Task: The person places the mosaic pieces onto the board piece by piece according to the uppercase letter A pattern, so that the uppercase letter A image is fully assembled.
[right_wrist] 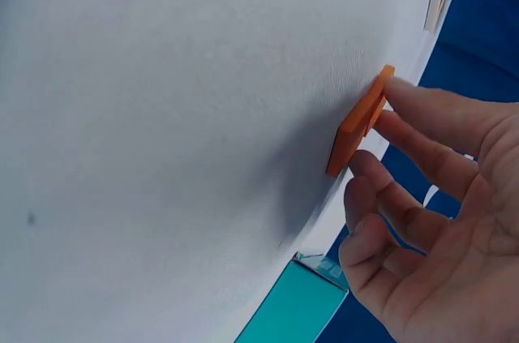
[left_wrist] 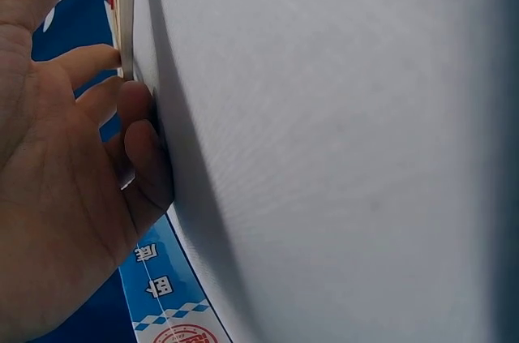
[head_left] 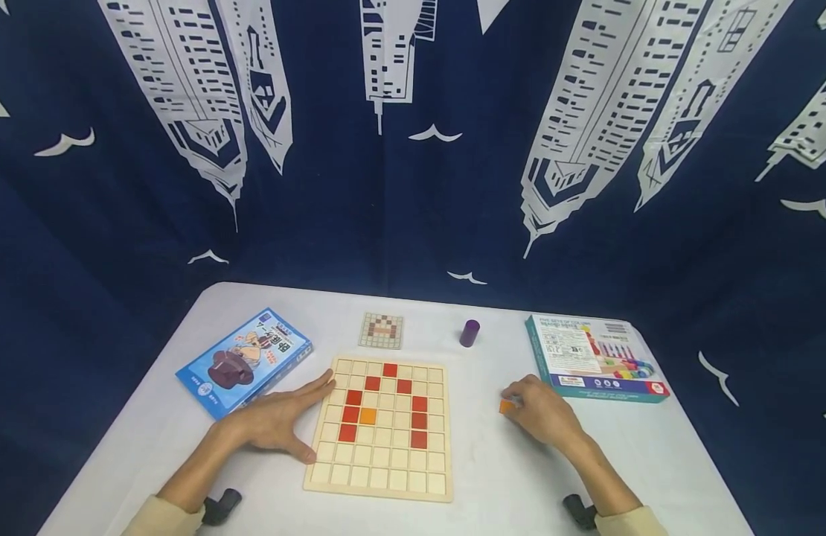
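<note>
A pale wooden grid board lies at the middle of the white table. Several red square tiles form an arch in its cells, and one orange tile sits inside the arch, on its left side. My left hand rests with spread fingers against the board's left edge, the thumb lower down and the fingertips higher up. Right of the board, my right hand pinches an orange square tile between thumb and fingers, low over the table; the right wrist view shows it tilted on edge.
Behind the board lie a small pattern card and an upright purple cylinder. A blue game box lies left, near my left hand. Beyond my right hand is a teal-edged box. A dark blue curtain hangs behind the table.
</note>
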A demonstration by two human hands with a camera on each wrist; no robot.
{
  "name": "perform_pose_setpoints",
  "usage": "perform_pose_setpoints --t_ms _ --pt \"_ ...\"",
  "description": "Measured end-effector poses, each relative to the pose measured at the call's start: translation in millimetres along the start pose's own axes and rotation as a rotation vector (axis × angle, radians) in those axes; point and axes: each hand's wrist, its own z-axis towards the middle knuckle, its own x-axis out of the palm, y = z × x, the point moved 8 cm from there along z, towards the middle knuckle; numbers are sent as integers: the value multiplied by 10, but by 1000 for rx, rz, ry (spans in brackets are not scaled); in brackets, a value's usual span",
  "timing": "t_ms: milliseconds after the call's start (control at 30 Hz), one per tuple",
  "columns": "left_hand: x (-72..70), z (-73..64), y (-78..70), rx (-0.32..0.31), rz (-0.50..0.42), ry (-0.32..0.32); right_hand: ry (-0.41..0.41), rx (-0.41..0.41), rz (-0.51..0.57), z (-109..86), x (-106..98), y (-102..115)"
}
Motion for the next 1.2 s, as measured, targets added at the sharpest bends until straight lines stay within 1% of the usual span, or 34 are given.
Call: perform_pose_setpoints --t_ms 300,633,867,1200 --pt "-1 -10 5 -2 -3 -4 -38 24 -22 72 17 53" --pt "-2 -8 -5 3 -1 -1 -22 30 7 123 79 185" --pt "-3 6 -4 2 8 3 -27 7 45 157 106 287" --pt "1 -12 -14 5 3 -6 6 -55 84 172 198 462"
